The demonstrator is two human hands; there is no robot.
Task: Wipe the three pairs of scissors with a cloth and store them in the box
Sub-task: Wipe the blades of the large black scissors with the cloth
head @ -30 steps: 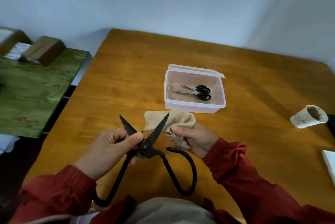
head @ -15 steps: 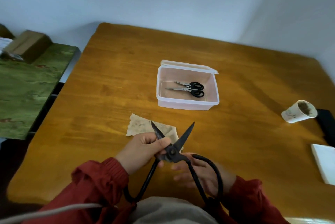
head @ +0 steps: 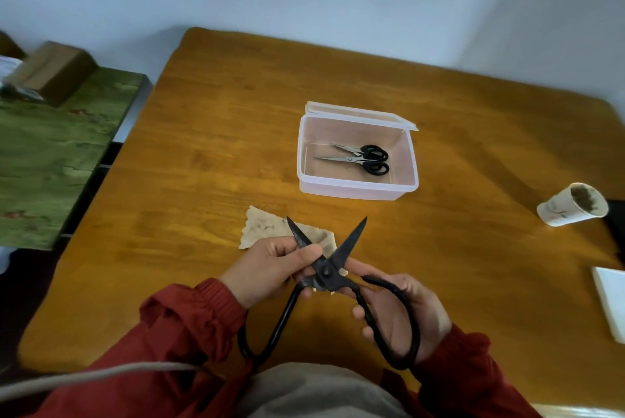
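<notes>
Large black scissors (head: 326,270) with long looped handles are held above the near part of the wooden table (head: 209,153), blades spread apart and pointing away. My left hand (head: 270,268) pinches them at the pivot and the left blade's base. My right hand (head: 402,309) curls round the right handle loop. A beige cloth (head: 267,228) lies flat on the table just beyond my left hand, partly hidden by it. Further back stands a clear plastic box (head: 355,189), lid hinged open behind it, with two small black-handled scissors (head: 367,159) inside.
A paper cup (head: 571,204) lies tipped on its side at the right. A white flat object (head: 612,299) sits at the right edge, a dark item beyond it. A green-topped side table (head: 50,153) with a brown box (head: 54,72) stands left.
My right hand let go of the cloth, which now lies on the table, and moved onto the right handle loop. The scissors shifted right, blades still spread.
</notes>
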